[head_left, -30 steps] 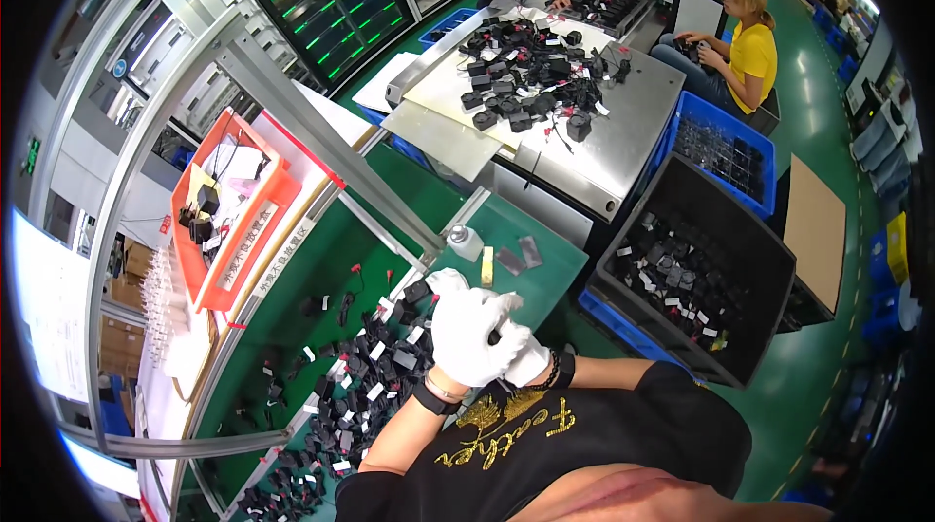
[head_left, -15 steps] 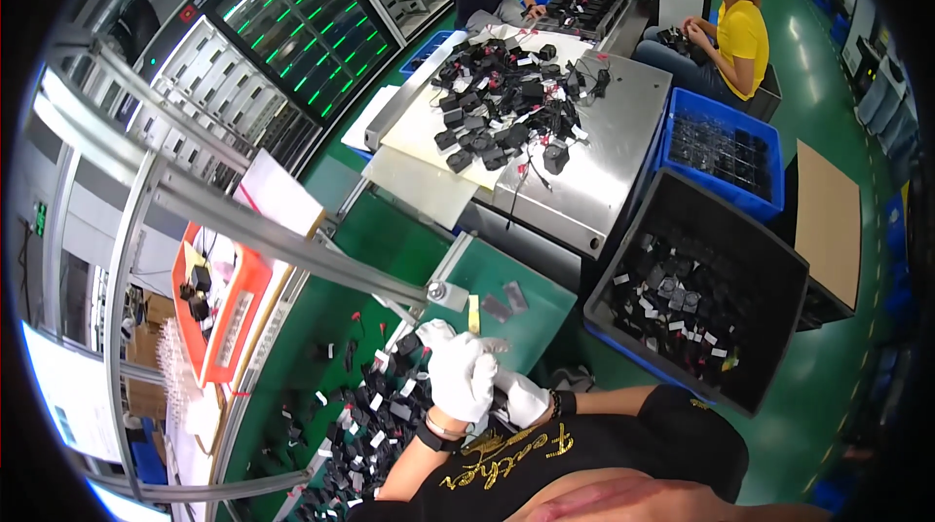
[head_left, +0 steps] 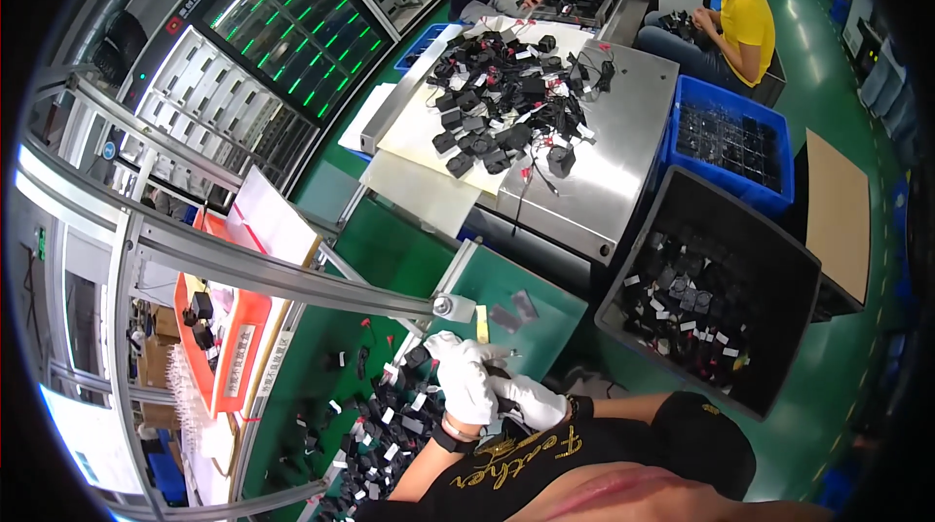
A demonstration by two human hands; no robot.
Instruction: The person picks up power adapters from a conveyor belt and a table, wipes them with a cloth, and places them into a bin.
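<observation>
Both my hands wear white gloves and meet over the green bench (head_left: 545, 313), close to my chest. My left hand (head_left: 466, 378) lies on top and my right hand (head_left: 531, 399) is under and beside it. Together they pinch a small black part (head_left: 497, 368) that is mostly hidden between the fingers. A heap of small black parts with white labels (head_left: 390, 420) lies on the bench just left of my hands. A short yellow strip (head_left: 481, 323) and two grey flat pieces (head_left: 514, 312) lie on the bench beyond my hands.
A black bin of black parts (head_left: 711, 303) stands to my right, a blue crate (head_left: 730, 137) behind it. A steel table (head_left: 594, 181) ahead carries a heap of black parts. Two people sit beyond it. An orange tray (head_left: 229, 356) and an aluminium frame bar (head_left: 273, 274) are on my left.
The view has tilted and shifted, so my hands now sit lower and nearer my body. They stay joined on the small part.
</observation>
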